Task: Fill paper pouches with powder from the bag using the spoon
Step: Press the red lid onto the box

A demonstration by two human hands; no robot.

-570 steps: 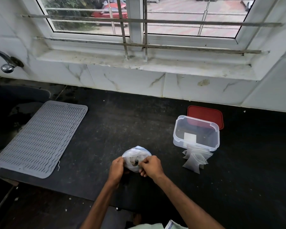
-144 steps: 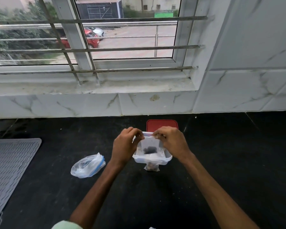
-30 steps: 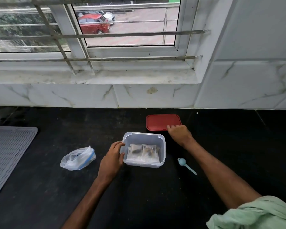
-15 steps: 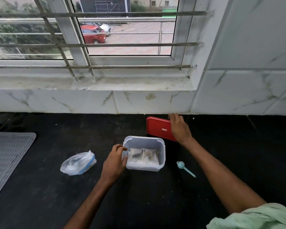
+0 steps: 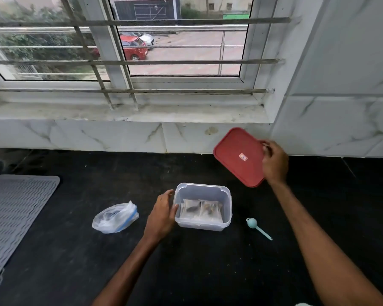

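Observation:
A clear plastic container (image 5: 227, 208) stands on the black counter with two filled pouches (image 5: 200, 209) lying side by side inside. My left hand (image 5: 163, 214) rests against its left wall, fingers relaxed. My right hand (image 5: 274, 162) grips the right edge of the red lid (image 5: 238, 155), which is lifted off the counter and tilted, above and to the right of the container. The plastic powder bag (image 5: 115, 218) lies to the left of my left hand. A pale blue spoon (image 5: 258, 227) lies on the counter right of the container.
A grey ribbed mat (image 5: 16, 213) covers the counter's left side. A marble wall and window sill (image 5: 128, 111) with metal bars run along the back. A marble wall corner (image 5: 332, 85) juts out at right.
My right hand has picked the red lid up from the counter behind the container and raised it, tilted, to the right. My left hand stays at the container's left side.

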